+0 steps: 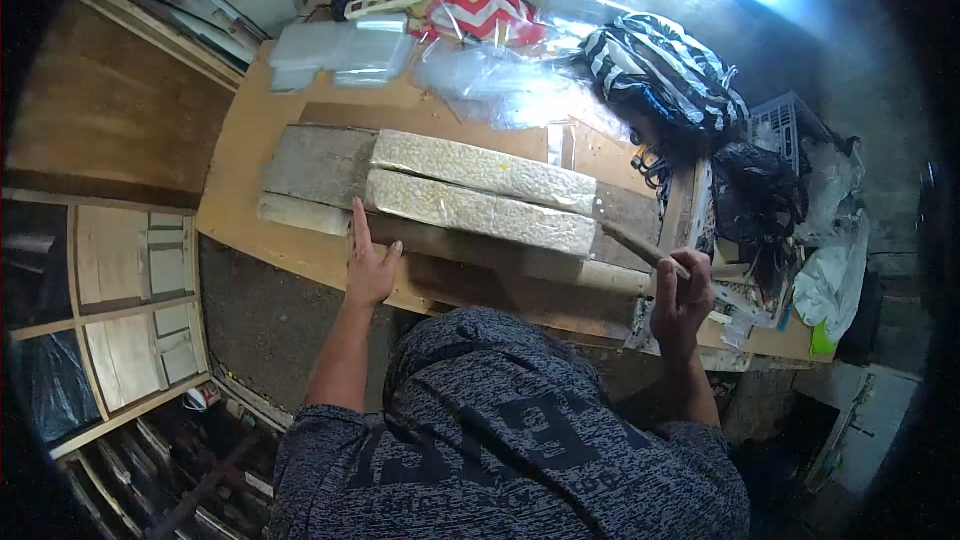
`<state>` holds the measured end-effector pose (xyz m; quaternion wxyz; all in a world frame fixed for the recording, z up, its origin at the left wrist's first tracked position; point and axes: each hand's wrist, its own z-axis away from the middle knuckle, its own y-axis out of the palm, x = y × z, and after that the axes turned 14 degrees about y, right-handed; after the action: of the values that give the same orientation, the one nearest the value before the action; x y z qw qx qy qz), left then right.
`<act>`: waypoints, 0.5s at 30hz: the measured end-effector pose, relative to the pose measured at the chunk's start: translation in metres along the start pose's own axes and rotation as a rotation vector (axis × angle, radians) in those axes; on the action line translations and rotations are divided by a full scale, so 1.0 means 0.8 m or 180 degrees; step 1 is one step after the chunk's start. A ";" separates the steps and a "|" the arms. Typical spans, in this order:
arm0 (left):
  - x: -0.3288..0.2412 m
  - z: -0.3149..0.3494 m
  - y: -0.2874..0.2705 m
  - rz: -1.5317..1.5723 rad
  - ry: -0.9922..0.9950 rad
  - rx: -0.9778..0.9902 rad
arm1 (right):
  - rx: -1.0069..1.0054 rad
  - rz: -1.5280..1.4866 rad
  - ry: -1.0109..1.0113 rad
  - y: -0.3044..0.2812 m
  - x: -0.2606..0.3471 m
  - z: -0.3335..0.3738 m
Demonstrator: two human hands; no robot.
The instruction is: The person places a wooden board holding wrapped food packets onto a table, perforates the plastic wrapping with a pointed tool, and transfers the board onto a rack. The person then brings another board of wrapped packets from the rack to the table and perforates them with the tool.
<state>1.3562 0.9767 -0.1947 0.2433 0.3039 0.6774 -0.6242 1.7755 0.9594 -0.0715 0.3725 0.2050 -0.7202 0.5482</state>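
Observation:
Two long cream-coloured blocks with a lumpy, shiny surface lie side by side on a grey wooden board [312, 165]. A narrow seam parts the far block [485, 168] from the near block [478, 214]. My left hand [371, 268] is open, its index finger stretched toward the near block's left end; whether it touches cannot be told. My right hand [684, 292] is closed around a wooden stick [632, 241]. The stick slants up and left, its far tip close to the right ends of the blocks. My grip hides its near end.
Clear plastic sheets [365, 52] and crumpled film [500, 85] lie along the table's far side. A black-and-white striped bag [665, 70], a black plastic bag [752, 190] and a grey crate [785, 128] crowd the right. A wooden panel [115, 100] stands left.

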 end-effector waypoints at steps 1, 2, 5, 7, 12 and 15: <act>0.000 0.002 -0.003 -0.0071 -0.0012 0.0003 | -0.0074 -0.0275 -0.0137 0.010 0.010 0.001; 0.000 0.002 -0.003 -0.0060 -0.0002 0.0005 | -0.0107 0.0000 -0.0489 0.018 0.013 -0.002; 0.001 0.006 -0.002 -0.0034 0.0080 -0.0059 | 0.0743 0.0166 -0.0567 0.053 0.029 -0.007; 0.001 0.008 -0.003 0.0065 0.0060 -0.0004 | 0.0560 0.0131 -0.0550 0.054 0.034 -0.002; -0.004 -0.004 -0.005 0.0070 0.0090 0.0086 | 0.0952 0.0195 -0.0631 0.079 0.047 -0.018; 0.004 -0.003 -0.003 0.0067 0.0093 -0.0030 | 0.0331 -0.0366 -0.0414 0.085 0.029 -0.029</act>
<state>1.3523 0.9797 -0.1950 0.2415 0.3190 0.6805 -0.6139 1.7202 1.0049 -0.0942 0.3447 0.3002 -0.7004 0.5482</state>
